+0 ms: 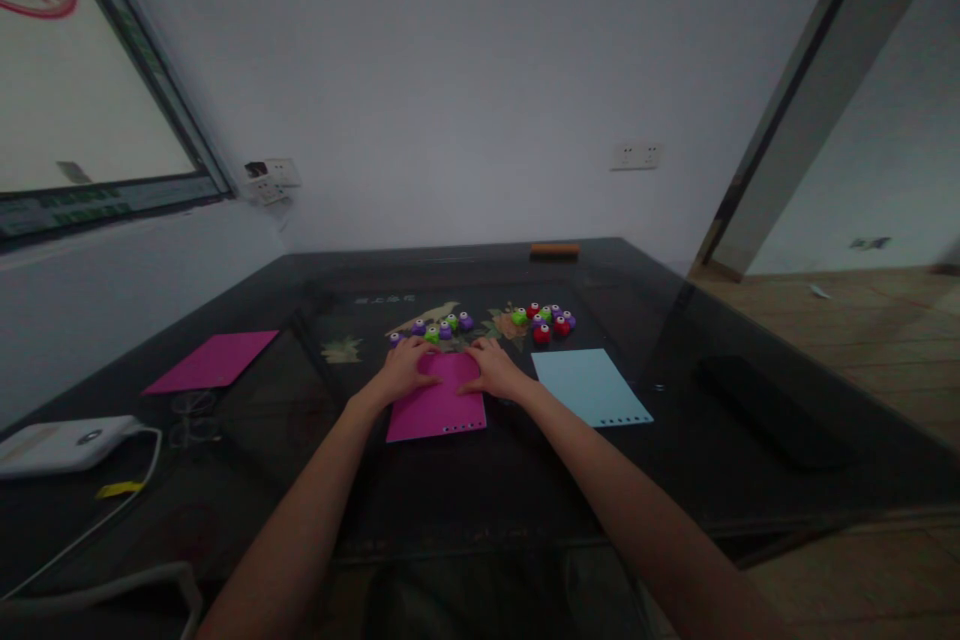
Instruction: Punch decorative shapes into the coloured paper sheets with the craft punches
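A pink sheet of paper (442, 407) with punched holes along its near edge lies in front of me on the dark table. On its upper left part rests my left hand (407, 370), thumb and fingers apart. My right hand (491, 369) mirrors it at the upper right, also open, thumb over the paper. Just beyond the fingertips is a group of small purple and green balls with eye-like dots (445, 330). Farther right sits a second group of red, green and purple ones (561, 326). A light blue sheet (589, 385) lies right of my right forearm.
Another pink sheet (214, 361) lies on the left of the table (420, 510). Nearer are a white device (64, 445) with a cable and a yellow tag (118, 489). A black oblong object (769, 410) is at the right. An orange-brown cylinder (555, 250) lies by the back wall.
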Demonstrator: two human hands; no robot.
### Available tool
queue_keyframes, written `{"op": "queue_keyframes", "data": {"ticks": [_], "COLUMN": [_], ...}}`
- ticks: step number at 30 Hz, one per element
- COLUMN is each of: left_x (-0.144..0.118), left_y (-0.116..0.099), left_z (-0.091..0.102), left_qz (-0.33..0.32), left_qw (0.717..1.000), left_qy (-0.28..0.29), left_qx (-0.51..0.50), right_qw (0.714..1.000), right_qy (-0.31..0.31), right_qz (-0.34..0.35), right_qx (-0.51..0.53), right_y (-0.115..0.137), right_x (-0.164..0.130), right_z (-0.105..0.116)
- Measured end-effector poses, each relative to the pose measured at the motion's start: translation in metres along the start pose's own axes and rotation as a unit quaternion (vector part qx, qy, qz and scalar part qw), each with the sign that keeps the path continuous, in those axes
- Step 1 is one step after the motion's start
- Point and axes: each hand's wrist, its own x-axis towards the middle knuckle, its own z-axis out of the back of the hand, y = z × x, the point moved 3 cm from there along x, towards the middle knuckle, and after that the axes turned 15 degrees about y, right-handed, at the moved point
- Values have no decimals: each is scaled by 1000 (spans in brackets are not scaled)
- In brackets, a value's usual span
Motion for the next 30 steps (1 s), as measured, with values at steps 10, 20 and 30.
{"op": "queue_keyframes", "data": {"ticks": [10, 20, 30], "left_x": [-3, -6, -13], "left_y": [-7, -14, -1], "left_z": [17, 27, 43], "left_qz": [-45, -35, 10], "left_qw": [994, 992, 948], "left_qy": [-74, -74, -166], "left_qx": [-63, -100, -269], "right_qw": [998, 993, 907], "right_qy": [-41, -61, 34], "right_qz": [14, 57, 65], "right_qx": [43, 88, 416], "right_y": [4, 7, -11], "right_x": [-5, -9, -9], "right_z": [4, 9, 12]}}
